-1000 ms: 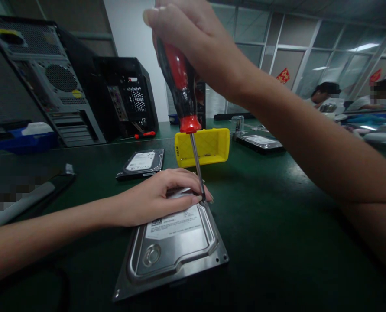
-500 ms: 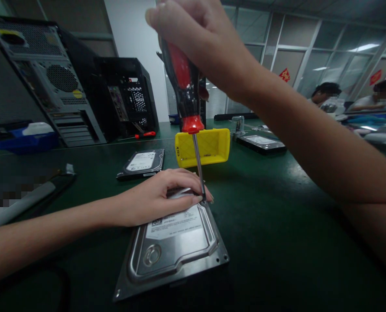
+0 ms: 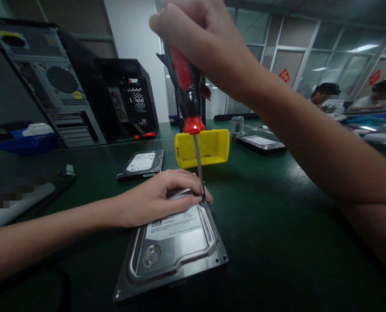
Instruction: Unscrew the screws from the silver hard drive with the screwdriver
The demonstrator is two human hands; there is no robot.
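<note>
A silver hard drive (image 3: 173, 253) lies flat on the green table in front of me. My left hand (image 3: 157, 197) rests on its far end, fingers pressed together around the tip of a screwdriver shaft and holding the drive down. My right hand (image 3: 202, 41) is closed round the top of a red and black screwdriver (image 3: 188, 97), which stands almost upright. Its tip sits at the drive's far right corner, beside my left fingertips.
A yellow plastic tray (image 3: 202, 148) stands just behind the drive. Two other hard drives (image 3: 141, 163) (image 3: 261, 143) lie farther back. Open computer cases (image 3: 50, 82) (image 3: 128, 97) and a small red screwdriver (image 3: 144, 135) stand at the back left. Other people sit at the far right.
My right hand has shifted slightly on the screwdriver handle, with the handle leaning a little more to the right. My left hand and the drive have stayed put.
</note>
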